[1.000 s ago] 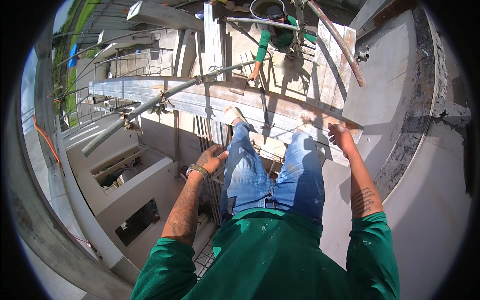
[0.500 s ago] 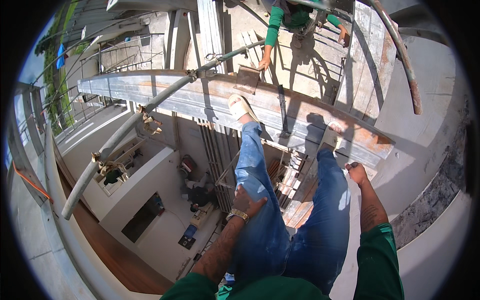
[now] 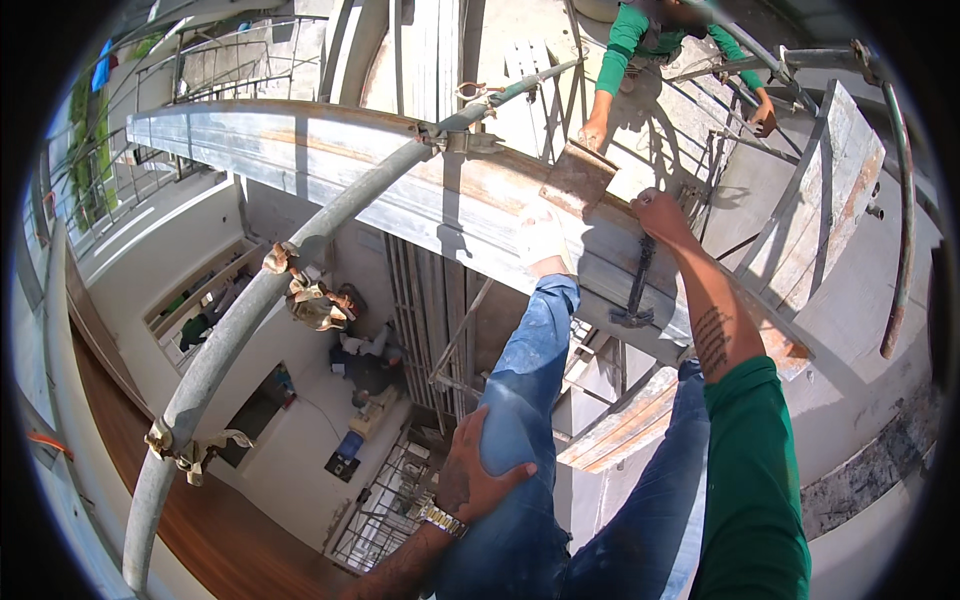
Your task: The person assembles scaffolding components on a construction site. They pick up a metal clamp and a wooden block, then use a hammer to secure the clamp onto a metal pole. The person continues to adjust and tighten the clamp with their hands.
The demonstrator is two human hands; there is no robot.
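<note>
I have the right hand (image 3: 662, 217) right of centre in the frame, fingers curled inward just beside the upper end of a black-handled hammer (image 3: 638, 285); from where I sit I cannot tell whether they touch the handle or have closed around it. The hammer lies along a long metal plank (image 3: 490, 195), its head toward the bottom of the frame, near the plank's lower edge. My left hand (image 3: 480, 470), low and centre, is holding nothing: it rests spread on the thigh of the blue jeans (image 3: 520, 370), with a metal-banded watch (image 3: 440, 518) at the wrist. Above that knee I see a foot in a pale sandal (image 3: 545, 240) on the plank, washed out by sunlight. Just beyond the foot, right of centre in the upper half, a rusty flat plate (image 3: 580, 178) sits at the plank's far edge, with a co-worker's hand (image 3: 595, 132) at its top; that person's green sleeves (image 3: 626, 45) show along the upper edge. A grey scaffold pole (image 3: 250, 310) slants from the lower left up across the plank. Beneath it, left of centre, I look down on a lower level where a person in dark clothing (image 3: 370, 372) is partly visible.
</note>
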